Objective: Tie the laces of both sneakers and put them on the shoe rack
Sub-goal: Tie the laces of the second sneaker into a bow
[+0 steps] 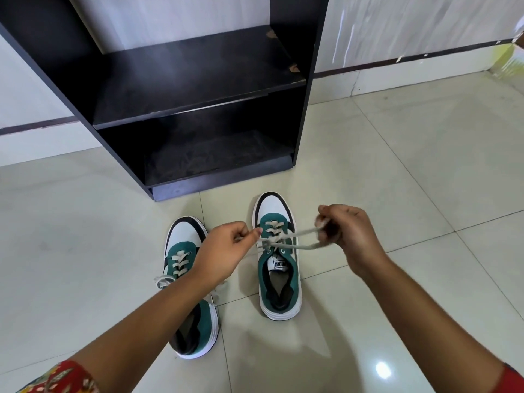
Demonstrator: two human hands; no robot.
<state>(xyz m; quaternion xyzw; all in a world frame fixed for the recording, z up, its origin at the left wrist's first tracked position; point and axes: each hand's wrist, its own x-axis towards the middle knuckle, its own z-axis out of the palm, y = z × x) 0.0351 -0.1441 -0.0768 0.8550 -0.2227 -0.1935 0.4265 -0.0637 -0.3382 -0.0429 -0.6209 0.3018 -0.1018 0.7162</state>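
green-and-white sneakers stand on the tiled floor before the dark rack. right sneaker: left hand and right hand each pinch a lace end with fingers closed, pulling outward over the knot. left sneaker lies under the left forearm, its laces in a bow.

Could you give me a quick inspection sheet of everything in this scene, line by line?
Surface: pale glossy tiled floor.
Job's things: two green and white sneakers; right sneaker having its laces pulled tight, left sneaker partly behind the forearm, a lace loop showing; black shoe rack, shelves bare.
Clutter: nothing seen.
Grippers: left hand and right hand each pinch a lace end.
Cables: nothing seen.
Surroundings: light wall with a dark strip above its base.
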